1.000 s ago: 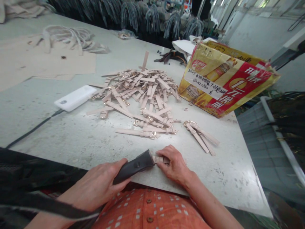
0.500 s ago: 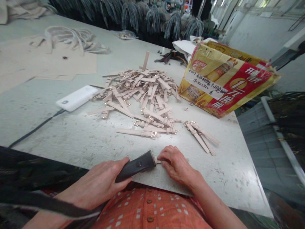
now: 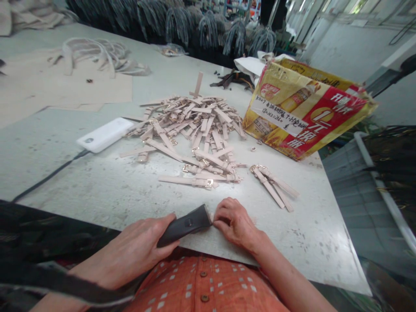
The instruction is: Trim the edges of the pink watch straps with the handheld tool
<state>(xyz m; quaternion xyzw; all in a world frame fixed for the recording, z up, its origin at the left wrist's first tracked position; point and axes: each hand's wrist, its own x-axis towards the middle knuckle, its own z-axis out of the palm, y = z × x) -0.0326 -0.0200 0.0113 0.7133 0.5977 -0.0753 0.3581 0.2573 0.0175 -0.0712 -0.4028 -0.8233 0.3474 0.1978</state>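
Note:
My left hand is wrapped round a dark grey hand tool at the table's near edge, its tip pointing right. My right hand is curled with fingers pinched right at the tool's tip, on a pale strap piece that is almost wholly hidden under the fingers. Beyond the hands lies a big heap of beige watch straps with gold buckles. A small separate bunch of straps lies to the right of the heap.
A red and yellow cardboard box stands at the right on the grey table. A white power bank with a black cable lies left of the heap. Flat beige sheets and pale cords lie far left.
My right hand has drawn left toward the tool's tip, and the strap piece that showed between them is now covered. The left hand and tool have hardly moved.

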